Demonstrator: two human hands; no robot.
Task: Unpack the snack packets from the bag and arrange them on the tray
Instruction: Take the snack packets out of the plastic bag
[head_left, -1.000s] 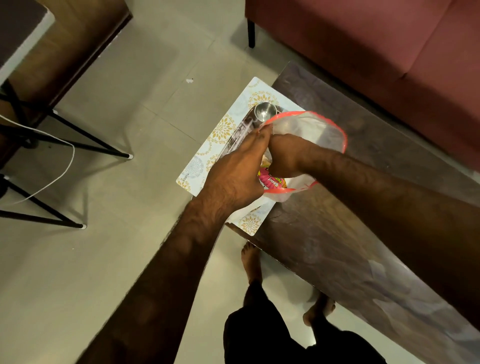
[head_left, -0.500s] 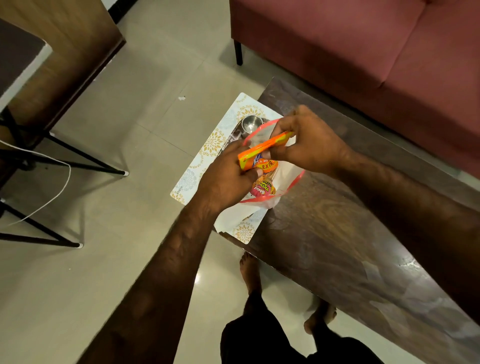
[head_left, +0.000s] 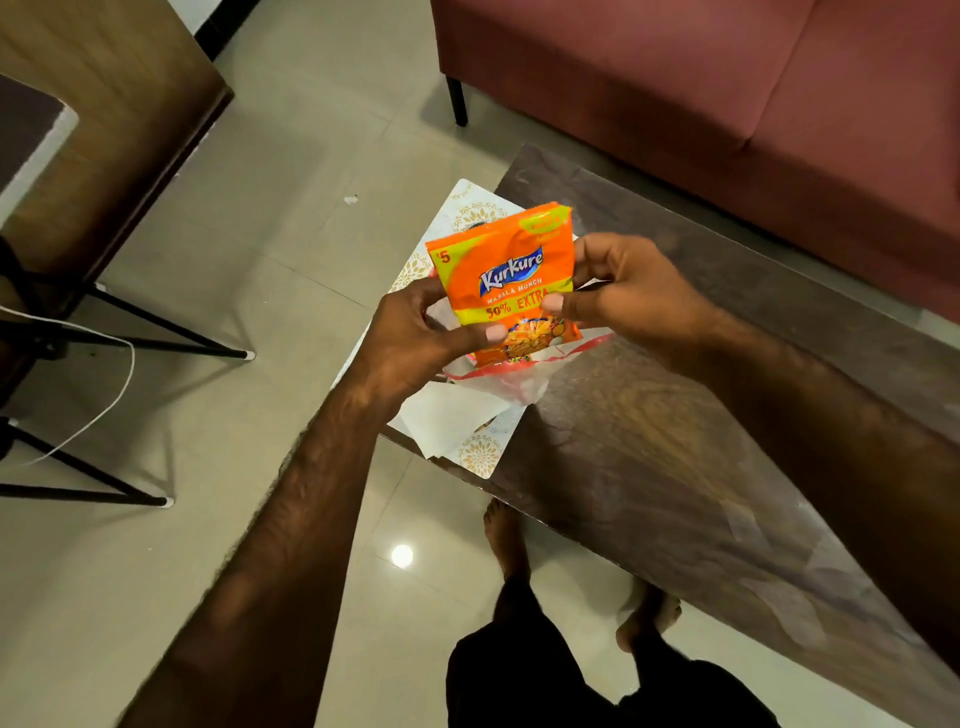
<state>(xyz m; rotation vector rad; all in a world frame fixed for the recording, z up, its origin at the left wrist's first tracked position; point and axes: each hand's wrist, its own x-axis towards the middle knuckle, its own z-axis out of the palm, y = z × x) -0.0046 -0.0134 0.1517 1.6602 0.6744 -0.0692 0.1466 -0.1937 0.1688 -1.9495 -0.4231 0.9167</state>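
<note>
**Above the tray's near corner: one snack packet held in both hands**

Over the tray (head_left: 479, 453), which lies at the corner of the dark tabletop (head_left: 675, 467), an orange snack packet (head_left: 511, 275) is held upright with its printed face toward the camera. The left hand (head_left: 415, 338) pinches its lower left edge, thumb on the front. The right hand (head_left: 623, 291) pinches its right edge in the same way. The fingers (head_left: 597, 249) of both hands curl behind the packet, so each hand is closed on it and holds nothing else. The packet is clear of the bag (head_left: 514, 382), a thin clear plastic one with a red rim, which slumps open just below it, partly on the tray and partly on the tabletop. What remains inside cannot be told for certain.

Handling, as judged: the packet looks light and air-puffed, with a glossy, creased film that is likely slippery and yields under pressure. Its contents are probably brittle, so squeezing the middle risks crushing them. The flat sealed edges give the firmest hold, and a light pinch there should do for laying it flat on a bare part of the tray.
</note>
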